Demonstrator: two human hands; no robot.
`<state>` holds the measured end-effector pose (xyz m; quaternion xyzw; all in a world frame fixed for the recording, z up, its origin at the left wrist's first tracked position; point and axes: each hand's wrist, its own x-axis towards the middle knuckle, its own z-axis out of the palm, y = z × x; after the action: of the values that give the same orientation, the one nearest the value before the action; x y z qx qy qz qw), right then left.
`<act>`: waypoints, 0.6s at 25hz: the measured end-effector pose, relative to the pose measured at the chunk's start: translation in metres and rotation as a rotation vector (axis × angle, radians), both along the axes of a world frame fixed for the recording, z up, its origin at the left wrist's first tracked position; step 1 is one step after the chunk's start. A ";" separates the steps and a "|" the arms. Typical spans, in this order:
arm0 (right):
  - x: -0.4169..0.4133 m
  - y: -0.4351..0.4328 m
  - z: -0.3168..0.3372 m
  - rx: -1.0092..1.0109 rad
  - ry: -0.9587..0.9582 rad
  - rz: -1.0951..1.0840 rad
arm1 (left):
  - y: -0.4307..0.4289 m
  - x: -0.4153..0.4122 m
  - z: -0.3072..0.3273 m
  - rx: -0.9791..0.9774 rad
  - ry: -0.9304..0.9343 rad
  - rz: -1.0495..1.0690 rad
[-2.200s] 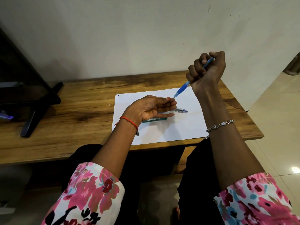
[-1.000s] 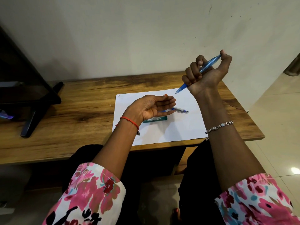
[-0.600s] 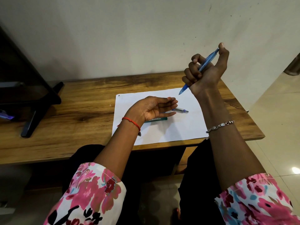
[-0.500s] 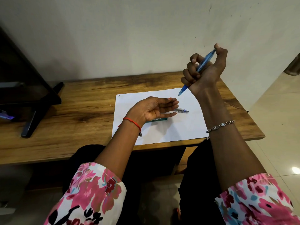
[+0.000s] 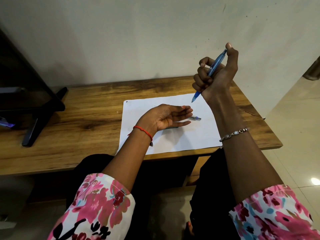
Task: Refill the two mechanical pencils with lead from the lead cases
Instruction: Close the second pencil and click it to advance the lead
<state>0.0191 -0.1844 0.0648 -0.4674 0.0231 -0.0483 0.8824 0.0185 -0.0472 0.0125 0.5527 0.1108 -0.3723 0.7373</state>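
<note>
The translucent blue plastic mechanical pencil (image 5: 213, 68) slants tip-down toward the white paper sheet (image 5: 181, 135), its cap end up under the thumb of the clenched right hand (image 5: 216, 75). Since half a second ago the thumb has pressed lower. The left hand (image 5: 166, 118) lies open, palm up, above a second clear pencil (image 5: 196, 118).

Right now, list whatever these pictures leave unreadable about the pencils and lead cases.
- Second pencil, head view: only its tip end shows; the left hand covers the rest.
- Green lead case: a sliver shows beneath that hand; open or shut is unknowable.
- Other lead case: not visible.
- Blue pencil: the right hand wraps its barrel; lead at the tip is too small to see.
</note>
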 end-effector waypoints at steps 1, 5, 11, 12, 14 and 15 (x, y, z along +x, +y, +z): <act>0.000 0.000 0.000 -0.009 0.002 -0.002 | 0.000 0.000 0.000 -0.002 -0.001 -0.001; 0.000 0.001 0.002 -0.025 0.016 0.014 | 0.000 0.000 -0.001 -0.006 -0.010 -0.003; -0.001 0.000 0.001 -0.037 0.038 0.021 | -0.001 -0.001 -0.003 -0.016 -0.018 -0.008; -0.001 0.000 0.001 -0.043 0.038 0.026 | -0.001 -0.001 -0.003 -0.012 -0.020 -0.008; 0.000 0.001 0.000 -0.043 0.040 0.032 | -0.001 -0.001 -0.003 -0.009 -0.022 -0.008; 0.000 0.001 0.000 -0.040 0.040 0.033 | -0.001 -0.001 -0.003 -0.009 -0.022 -0.009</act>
<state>0.0188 -0.1833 0.0651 -0.4862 0.0320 -0.0251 0.8729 0.0180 -0.0482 0.0091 0.5540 0.0986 -0.3702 0.7391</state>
